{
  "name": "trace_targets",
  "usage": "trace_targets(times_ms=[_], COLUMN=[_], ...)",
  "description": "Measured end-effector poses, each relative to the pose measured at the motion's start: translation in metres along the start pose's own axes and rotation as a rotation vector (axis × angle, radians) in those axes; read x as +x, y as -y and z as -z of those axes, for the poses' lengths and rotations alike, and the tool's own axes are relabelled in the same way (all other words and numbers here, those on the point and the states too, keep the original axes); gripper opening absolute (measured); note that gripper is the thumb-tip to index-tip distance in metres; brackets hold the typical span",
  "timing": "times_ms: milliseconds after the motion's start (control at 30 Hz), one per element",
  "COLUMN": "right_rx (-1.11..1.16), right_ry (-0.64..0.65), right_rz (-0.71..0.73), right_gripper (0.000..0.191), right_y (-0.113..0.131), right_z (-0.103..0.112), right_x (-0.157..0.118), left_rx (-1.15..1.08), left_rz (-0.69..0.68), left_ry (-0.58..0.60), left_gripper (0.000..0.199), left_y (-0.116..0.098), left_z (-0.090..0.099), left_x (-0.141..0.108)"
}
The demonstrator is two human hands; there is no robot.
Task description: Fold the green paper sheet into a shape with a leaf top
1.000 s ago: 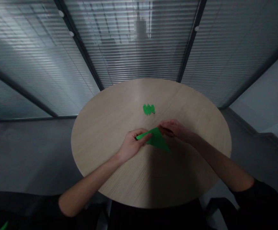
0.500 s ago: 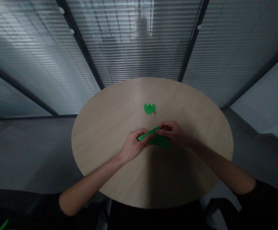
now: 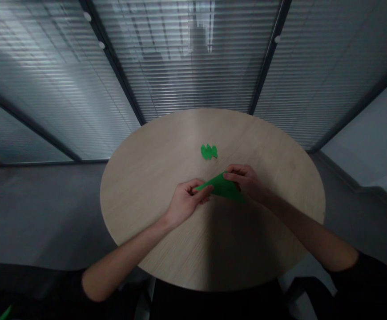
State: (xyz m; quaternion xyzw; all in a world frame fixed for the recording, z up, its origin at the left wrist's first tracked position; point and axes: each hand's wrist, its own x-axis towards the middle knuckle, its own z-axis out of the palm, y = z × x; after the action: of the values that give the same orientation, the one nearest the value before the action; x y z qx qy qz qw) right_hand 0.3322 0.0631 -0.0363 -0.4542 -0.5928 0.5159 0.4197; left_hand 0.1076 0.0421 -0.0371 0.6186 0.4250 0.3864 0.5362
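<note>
A folded sheet of green paper (image 3: 226,186) is held above the table between both hands. My left hand (image 3: 187,199) pinches its left corner, thumb on top. My right hand (image 3: 247,181) pinches the upper edge near the right side, thumb and fingers pressed together. The sheet slants upward from left to right, and its lower right corner hangs down in shadow. Beyond the hands, a small green paper piece with a jagged, pointed outline (image 3: 209,152) lies flat on the table.
The round wooden table (image 3: 140,173) has a dark shadow across its near side. Behind it stand glass panels with blinds (image 3: 196,84) in dark frames. A black chair armrest (image 3: 308,284) shows at the near right, and something bright green (image 3: 5,312) at the lower left corner.
My right hand has moved slightly right and away from me, with the paper. More of the sheet's face now shows. My left hand stays nearly in place.
</note>
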Motion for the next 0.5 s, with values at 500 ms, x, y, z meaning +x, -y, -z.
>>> trace_targets(times_ms=[500], right_rx=[0.087], right_ry=[-0.078], right_rz=[-0.005], right_gripper=[0.028], right_y=[-0.0012], right_z=[0.0034], right_x=[0.0008], left_rx=[-0.049], left_rz=[-0.068], left_ry=[0.008], left_gripper=[0.043], left_y=[0.0006], left_z=[0.0005], left_x=[-0.0004])
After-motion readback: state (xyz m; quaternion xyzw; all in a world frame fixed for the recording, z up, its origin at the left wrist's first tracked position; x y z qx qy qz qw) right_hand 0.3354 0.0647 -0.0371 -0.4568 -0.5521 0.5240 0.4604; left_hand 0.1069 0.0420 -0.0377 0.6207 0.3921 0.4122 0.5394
